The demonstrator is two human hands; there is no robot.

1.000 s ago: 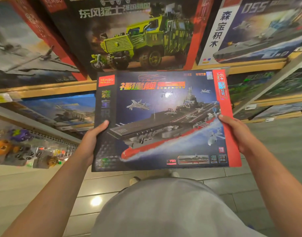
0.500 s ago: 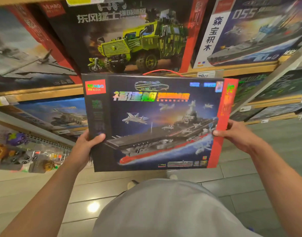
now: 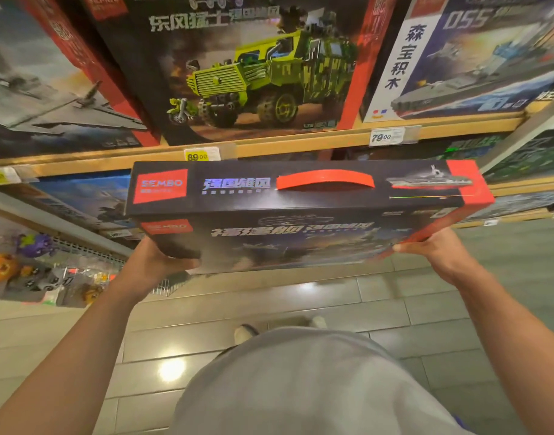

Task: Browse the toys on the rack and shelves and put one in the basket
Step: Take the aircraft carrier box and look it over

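Head view, 1 ship box (image 3: 300, 215), 1 red handle (image 3: 325, 180), 2 hands gripping: left hand (image 3: 156, 265), right hand (image 3: 435, 249)

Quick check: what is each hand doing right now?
Left hand: grips the toy box at its left edge.
Right hand: grips the same box's right edge.

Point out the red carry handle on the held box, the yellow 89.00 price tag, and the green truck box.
red carry handle (image 3: 325, 180), head view, middle of strap
yellow 89.00 price tag (image 3: 197, 156), head view, printed digits
green truck box (image 3: 253, 73), head view, truck picture
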